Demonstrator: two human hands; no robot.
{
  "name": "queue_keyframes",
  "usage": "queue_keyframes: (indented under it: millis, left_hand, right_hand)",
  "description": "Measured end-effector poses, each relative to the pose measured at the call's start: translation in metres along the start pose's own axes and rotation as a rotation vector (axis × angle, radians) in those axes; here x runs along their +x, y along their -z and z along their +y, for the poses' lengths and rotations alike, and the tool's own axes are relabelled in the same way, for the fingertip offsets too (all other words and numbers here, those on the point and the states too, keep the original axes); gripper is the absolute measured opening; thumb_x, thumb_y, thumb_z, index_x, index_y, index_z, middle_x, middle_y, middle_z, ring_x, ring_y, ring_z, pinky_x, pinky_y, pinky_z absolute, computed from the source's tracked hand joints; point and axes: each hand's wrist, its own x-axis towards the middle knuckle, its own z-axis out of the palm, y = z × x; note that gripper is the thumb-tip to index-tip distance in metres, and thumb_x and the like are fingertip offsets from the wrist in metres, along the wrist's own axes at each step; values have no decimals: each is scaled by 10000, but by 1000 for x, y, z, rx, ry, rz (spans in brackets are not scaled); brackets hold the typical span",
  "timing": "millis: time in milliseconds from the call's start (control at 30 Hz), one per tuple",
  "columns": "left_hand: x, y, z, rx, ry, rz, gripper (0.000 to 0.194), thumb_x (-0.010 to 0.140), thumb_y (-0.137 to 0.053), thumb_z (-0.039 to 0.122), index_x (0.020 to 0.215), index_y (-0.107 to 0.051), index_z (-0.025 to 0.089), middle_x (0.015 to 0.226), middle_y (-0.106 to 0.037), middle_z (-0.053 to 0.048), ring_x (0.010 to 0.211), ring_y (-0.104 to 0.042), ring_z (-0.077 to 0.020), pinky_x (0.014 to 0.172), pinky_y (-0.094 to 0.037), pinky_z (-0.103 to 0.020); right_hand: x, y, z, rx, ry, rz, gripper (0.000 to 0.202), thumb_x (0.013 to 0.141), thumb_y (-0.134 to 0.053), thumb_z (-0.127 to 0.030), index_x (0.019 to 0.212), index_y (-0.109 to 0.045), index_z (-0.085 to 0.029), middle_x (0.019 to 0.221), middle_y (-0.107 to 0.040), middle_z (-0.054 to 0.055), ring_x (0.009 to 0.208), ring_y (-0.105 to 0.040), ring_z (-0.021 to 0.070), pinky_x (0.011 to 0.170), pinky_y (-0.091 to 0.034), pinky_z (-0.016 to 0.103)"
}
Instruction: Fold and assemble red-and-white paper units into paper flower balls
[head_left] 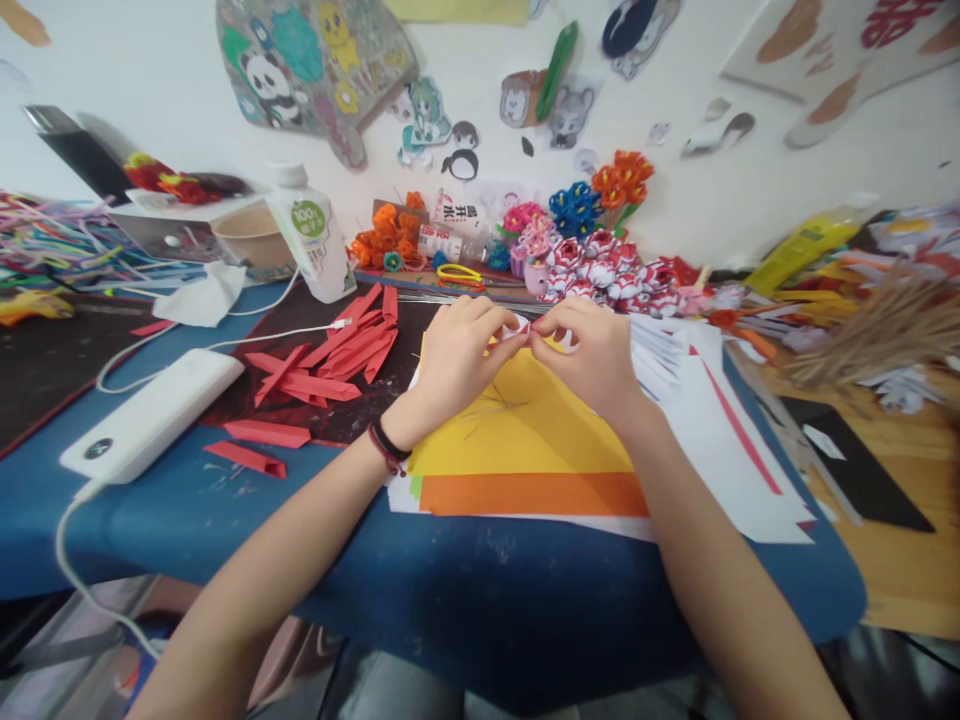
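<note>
My left hand (466, 348) and my right hand (592, 352) meet above a yellow sheet of paper (555, 435). Between their pinched fingertips is a small piece of red and white paper (523, 325), mostly covered by the fingers. An orange sheet (532, 494) peeks out along the near edge of the yellow one, with white paper beneath. Left of my left hand, folded red paper strips (364, 345) lie in a loose heap on a dark mat (401, 370). White paper strips (652, 355) fan out beside my right hand.
A white power bank (154, 415) with cables lies at left, and a white bottle (311, 235) stands behind it. Yellow-handled scissors (460, 277) and red-white paper flowers (600, 265) are at the back. Brown stems (877, 320) and a black board (855, 465) lie at right.
</note>
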Motion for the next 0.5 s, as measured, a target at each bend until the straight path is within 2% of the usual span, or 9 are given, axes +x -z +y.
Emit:
queue_keyframes:
  millis: [167,333,500]
  left_hand:
    - [2,0,-1,17,6,-30,173,1019,-610,324,934,-726,227,927,-743,-12,914,-597,-199,783,-356,-343]
    - [1,0,3,97,-53,-37,148,1025,-582,282,958,-697,217,928,-737,-17,934,-588,-210,776,-339,-361]
    - [-1,-1,7,184,-40,-4,59,944,-620,188,927,-674,203,911,-729,-21,919,-600,-216,778,-337,-370]
  right_hand:
    - [1,1,-2,36,16,-25,146,857,-646,-142,727,-640,-207,762,-654,21,689,-589,158,622,-419,300]
    - [2,1,-2,46,36,-29,144,826,-643,-122,716,-613,-208,740,-621,11,666,-568,148,603,-413,286]
    - [-1,-4,-8,78,64,-64,170,831,-629,-114,705,-576,-216,750,-609,9,678,-563,146,622,-425,286]
